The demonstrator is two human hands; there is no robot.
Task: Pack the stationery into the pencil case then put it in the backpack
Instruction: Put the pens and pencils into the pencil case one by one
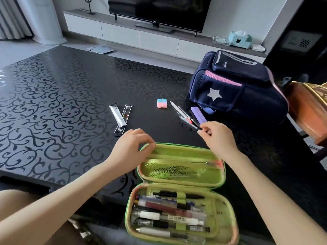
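A green pencil case (182,191) lies open at the table's near edge, its lower half filled with several pens. My left hand (132,147) pinches the far left rim of the lid. My right hand (215,137) grips the near end of a pen (192,123) in a small bunch of pens lying on the table. A purple eraser box (199,114) lies just right of the pens. A pink and blue eraser (162,103) and two refill packets (121,117) rest farther out. The navy backpack (237,85) with a silver star stands at the right.
The black patterned table (62,103) spreads wide to the left. A wooden chair (307,110) stands right of the backpack. A TV stand with a television (157,13) lies beyond the table.
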